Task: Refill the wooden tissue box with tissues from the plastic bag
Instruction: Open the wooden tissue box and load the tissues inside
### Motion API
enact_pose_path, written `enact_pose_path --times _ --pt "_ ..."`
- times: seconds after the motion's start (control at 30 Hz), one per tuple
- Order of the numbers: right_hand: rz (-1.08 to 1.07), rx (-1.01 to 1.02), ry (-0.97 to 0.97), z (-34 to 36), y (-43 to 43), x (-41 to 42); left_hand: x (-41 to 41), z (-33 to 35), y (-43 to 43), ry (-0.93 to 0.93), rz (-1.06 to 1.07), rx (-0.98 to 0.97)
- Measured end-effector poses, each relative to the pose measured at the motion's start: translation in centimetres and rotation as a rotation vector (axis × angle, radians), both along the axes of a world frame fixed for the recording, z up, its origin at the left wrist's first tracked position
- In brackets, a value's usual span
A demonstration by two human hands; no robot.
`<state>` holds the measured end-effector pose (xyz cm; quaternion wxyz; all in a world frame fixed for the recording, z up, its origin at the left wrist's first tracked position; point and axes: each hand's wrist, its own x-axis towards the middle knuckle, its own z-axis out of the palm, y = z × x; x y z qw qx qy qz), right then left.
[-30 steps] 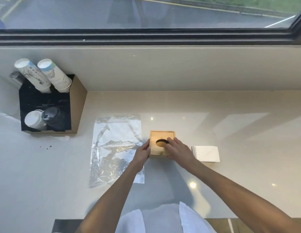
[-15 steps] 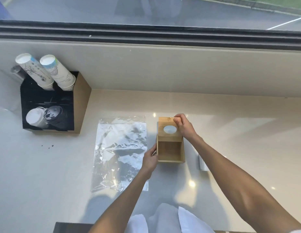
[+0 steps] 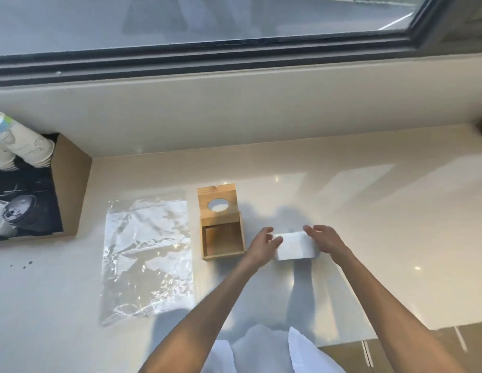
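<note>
Flanking the tissue stack [image 3: 295,245] in the head view, the left hand [image 3: 262,244] and right hand [image 3: 324,239] sit at its two short ends, fingers [image 3: 311,229] spread and not yet clenched; contact cannot be confirmed. The stack rests on the bench [image 3: 369,211], just right of the wooden tissue box [image 3: 223,242]. The box lid [image 3: 217,202] stands hinged back, exposing the cavity, judged ready for loading. The plastic bag [image 3: 148,254] lies flat left of the box, apparently emptied.
</note>
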<state>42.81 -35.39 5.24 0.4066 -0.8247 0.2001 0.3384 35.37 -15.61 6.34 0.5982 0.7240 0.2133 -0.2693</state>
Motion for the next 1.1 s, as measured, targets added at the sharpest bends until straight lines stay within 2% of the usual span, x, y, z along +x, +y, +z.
enact_pose_path --times 0.07,0.1,0.23,0.3,0.43,0.5,0.63,0.8,0.9,1.0,1.1 --pt "0.009 0.178 0.148 0.0 -1.2 -0.9 0.7 -1.3 -1.8 0.196 0.054 -0.13" --pt "0.013 0.231 0.19 -0.1 -1.4 -1.2 0.9 -2.1 -2.3 0.226 0.099 -0.146" --pt "-0.046 0.33 0.166 -2.3 -1.5 -1.2 1.5 -4.2 -3.3 0.271 0.284 -0.146" --pt "-0.087 0.372 0.168 -2.8 -1.3 -1.3 1.6 -4.0 -3.4 0.311 0.374 -0.218" --pt "0.061 0.461 0.168 -2.8 -2.9 -1.9 0.5 -3.1 -4.6 0.305 0.449 -0.299" --pt "0.105 0.453 0.133 -2.7 -4.1 -2.7 -0.5 -3.2 -5.3 0.264 0.403 -0.238" --pt "0.2 0.414 -0.009 -2.4 -5.9 -4.9 -2.5 -3.2 -6.8 0.086 0.251 0.03" --pt "0.348 0.376 -0.349 -2.6 -7.9 -6.9 -4.5 -3.9 -8.9 -0.259 0.057 0.181" --pt "0.458 0.288 -0.416 -3.4 -8.6 -7.3 -5.2 -4.5 -9.2 -0.222 -0.066 0.255" --pt "0.495 0.256 -0.398 -3.8 -8.5 -7.1 -5.0 -4.7 -9.3 -0.242 -0.172 0.349" --pt "0.491 0.301 -0.325 -3.8 -8.3 -6.8 -4.7 -4.7 -9.2 -0.204 -0.199 0.288"
